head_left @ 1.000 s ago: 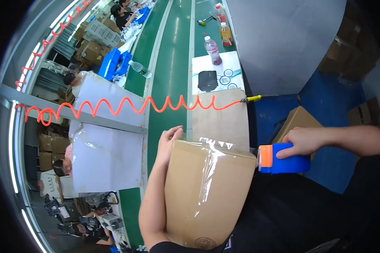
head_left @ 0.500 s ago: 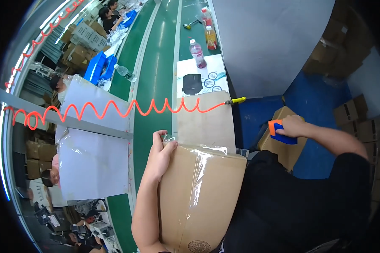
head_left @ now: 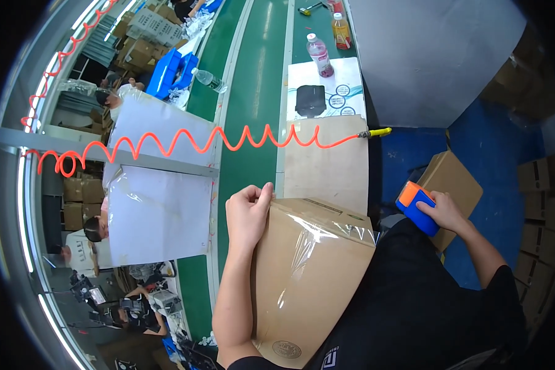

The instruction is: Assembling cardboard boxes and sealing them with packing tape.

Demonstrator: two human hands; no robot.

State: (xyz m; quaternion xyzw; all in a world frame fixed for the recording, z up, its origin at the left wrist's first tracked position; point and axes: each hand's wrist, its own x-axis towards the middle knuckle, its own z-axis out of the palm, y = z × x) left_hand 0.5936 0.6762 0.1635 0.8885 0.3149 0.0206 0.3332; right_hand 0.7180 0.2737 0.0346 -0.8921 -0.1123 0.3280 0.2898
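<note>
Brown box near me; my left hand curls at its far left corner, grip unclear; right hand grasps dispenser. Taping, I judge; next calls for smoothing tape.

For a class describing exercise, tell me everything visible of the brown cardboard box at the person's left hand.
The brown cardboard box shows the camera a broad face and part of its far end, which bears dark print. Glossy clear tape lies on that face, with a bit jutting at the far right corner. A round printed mark sits near the close end. The left hand touches the far left corner; the black shirt is alongside.
</note>
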